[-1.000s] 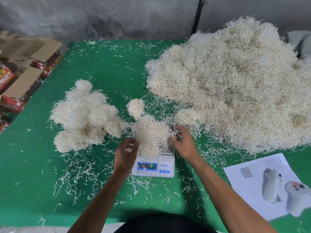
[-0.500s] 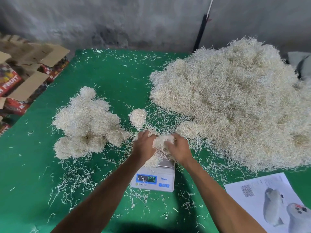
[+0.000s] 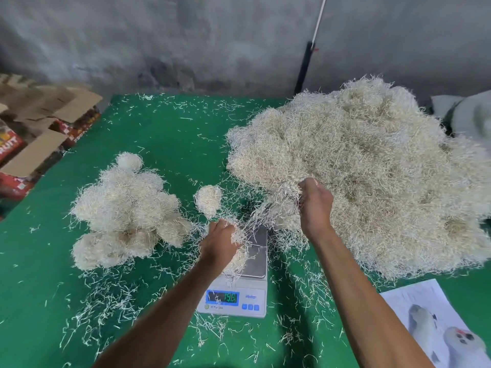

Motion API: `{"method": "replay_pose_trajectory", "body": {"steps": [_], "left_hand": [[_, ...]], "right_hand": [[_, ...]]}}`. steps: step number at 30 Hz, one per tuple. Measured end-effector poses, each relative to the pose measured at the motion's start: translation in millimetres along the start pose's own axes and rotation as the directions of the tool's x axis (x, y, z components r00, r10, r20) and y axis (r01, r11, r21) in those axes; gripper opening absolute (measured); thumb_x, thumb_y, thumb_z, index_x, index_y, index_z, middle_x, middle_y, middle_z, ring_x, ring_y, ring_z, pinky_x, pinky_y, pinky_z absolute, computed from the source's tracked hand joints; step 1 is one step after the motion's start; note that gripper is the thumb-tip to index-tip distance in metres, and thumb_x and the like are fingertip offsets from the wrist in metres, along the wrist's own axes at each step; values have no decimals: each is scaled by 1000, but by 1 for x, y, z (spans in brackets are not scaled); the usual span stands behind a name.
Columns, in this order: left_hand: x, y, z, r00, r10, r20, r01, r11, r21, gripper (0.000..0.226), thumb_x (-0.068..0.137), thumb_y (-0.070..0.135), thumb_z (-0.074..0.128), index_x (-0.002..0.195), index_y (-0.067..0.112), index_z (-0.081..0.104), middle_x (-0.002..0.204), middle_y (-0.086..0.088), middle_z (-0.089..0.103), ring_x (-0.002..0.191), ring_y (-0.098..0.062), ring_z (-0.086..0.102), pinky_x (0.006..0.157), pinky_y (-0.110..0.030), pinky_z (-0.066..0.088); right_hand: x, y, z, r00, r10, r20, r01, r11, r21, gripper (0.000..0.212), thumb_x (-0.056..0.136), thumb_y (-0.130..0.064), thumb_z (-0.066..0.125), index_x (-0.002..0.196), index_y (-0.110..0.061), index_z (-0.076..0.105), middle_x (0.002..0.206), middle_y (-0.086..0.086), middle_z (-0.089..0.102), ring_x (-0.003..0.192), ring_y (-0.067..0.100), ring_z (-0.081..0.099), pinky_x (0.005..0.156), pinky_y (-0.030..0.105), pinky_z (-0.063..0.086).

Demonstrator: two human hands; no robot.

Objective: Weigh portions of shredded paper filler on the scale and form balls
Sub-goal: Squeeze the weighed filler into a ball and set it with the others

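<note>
A small white digital scale (image 3: 243, 296) with a steel platform sits on the green table (image 3: 164, 144) near its front middle. My left hand (image 3: 220, 243) grips a clump of shredded paper (image 3: 239, 257) over the platform's left side. My right hand (image 3: 314, 205) is raised to the right and grips a tuft of shreds (image 3: 285, 193) pulled off toward the big loose pile (image 3: 372, 176). Thin strands stretch between the two clumps. Several formed balls (image 3: 125, 208) lie heaped at the left, and one single ball (image 3: 208, 199) lies behind the scale.
Loose shreds litter the cloth around the scale. A printed sheet (image 3: 435, 322) lies at the front right. Open cardboard boxes (image 3: 39, 134) stand off the table's left edge. A grey wall and a dark pole (image 3: 303, 67) stand behind.
Both hands held one portion together over the scale. My right hand has since pulled up and right toward the big pile with part of it, while my left hand stayed over the platform.
</note>
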State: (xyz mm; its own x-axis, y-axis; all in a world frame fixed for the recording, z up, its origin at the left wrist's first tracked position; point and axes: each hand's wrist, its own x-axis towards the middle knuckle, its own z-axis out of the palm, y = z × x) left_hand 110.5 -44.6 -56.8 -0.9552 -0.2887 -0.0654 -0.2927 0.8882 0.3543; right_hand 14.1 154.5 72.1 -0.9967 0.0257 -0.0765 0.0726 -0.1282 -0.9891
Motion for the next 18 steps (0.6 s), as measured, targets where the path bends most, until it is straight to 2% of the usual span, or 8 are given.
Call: {"method": "replay_pose_trajectory", "body": {"steps": [4, 7, 8, 10, 12, 13, 16, 18], "left_hand": [[2, 3, 1, 1000, -7, 3, 7, 1000, 22, 50, 89, 20, 70, 137, 21, 55, 141, 3, 47, 127, -14, 38, 85, -29, 51], [3, 3, 2, 1000, -16, 19, 15, 999, 37, 52, 89, 23, 71, 138, 21, 55, 147, 2, 44, 132, -16, 35, 86, -29, 54], [2, 1, 4, 1000, -19, 23, 18, 999, 36, 53, 88, 22, 72, 139, 21, 54, 151, 0, 41, 137, -17, 33, 90, -32, 55], [0, 0, 8, 999, -30, 22, 29, 999, 25, 54, 88, 19, 71, 139, 22, 54, 156, -2, 37, 143, -20, 29, 95, -37, 55], [0, -1, 11, 999, -47, 3, 46, 999, 12, 54, 87, 16, 71, 138, 23, 56, 158, -2, 35, 146, -21, 27, 97, -40, 54], [0, -1, 12, 998, -56, -1, 56, 998, 11, 54, 87, 17, 71, 138, 24, 56, 158, -2, 35, 146, -21, 27, 98, -40, 53], [2, 1, 12, 999, -50, 1, 50, 999, 13, 54, 87, 28, 73, 137, 27, 55, 157, -2, 36, 144, -21, 28, 103, -40, 49], [3, 4, 9, 999, -26, -33, 25, 999, -33, 50, 84, 37, 75, 130, 27, 58, 156, -3, 36, 142, -20, 30, 105, -41, 48]], "right_hand": [[0, -25, 5, 993, 117, 17, -118, 962, 247, 27, 97, -13, 52, 73, -20, 42, 65, -4, 38, 61, 14, 32, 59, 29, 30], [2, -45, 6, 979, 195, 53, -201, 914, 353, 7, 95, -26, 53, 95, -22, 58, 107, 0, 58, 95, 15, 52, 89, 36, 43], [6, -51, 4, 976, 208, 71, -219, 885, 411, 12, 95, -28, 54, 103, -23, 61, 110, -1, 60, 98, 14, 55, 89, 37, 46], [14, -64, 0, 972, 196, 129, -235, 793, 562, 30, 95, -29, 54, 122, -17, 63, 113, 5, 66, 102, 21, 63, 70, 32, 59], [22, -73, -4, 972, 220, 77, -225, 797, 561, 49, 93, -34, 59, 140, -20, 57, 136, 11, 60, 127, 28, 55, 57, 28, 59], [26, -74, -5, 977, 204, 61, -205, 822, 531, 49, 94, -35, 60, 141, -21, 57, 140, 11, 59, 131, 29, 51, 59, 29, 58], [28, -68, -2, 980, 149, 132, -191, 885, 425, 43, 96, -33, 63, 133, -12, 60, 132, 9, 64, 126, 27, 56, 94, 39, 54], [28, -47, -1, 968, 206, 140, -241, 919, 312, 41, 96, -32, 65, 132, -13, 60, 148, 11, 57, 139, 29, 51, 119, 47, 38]]}}
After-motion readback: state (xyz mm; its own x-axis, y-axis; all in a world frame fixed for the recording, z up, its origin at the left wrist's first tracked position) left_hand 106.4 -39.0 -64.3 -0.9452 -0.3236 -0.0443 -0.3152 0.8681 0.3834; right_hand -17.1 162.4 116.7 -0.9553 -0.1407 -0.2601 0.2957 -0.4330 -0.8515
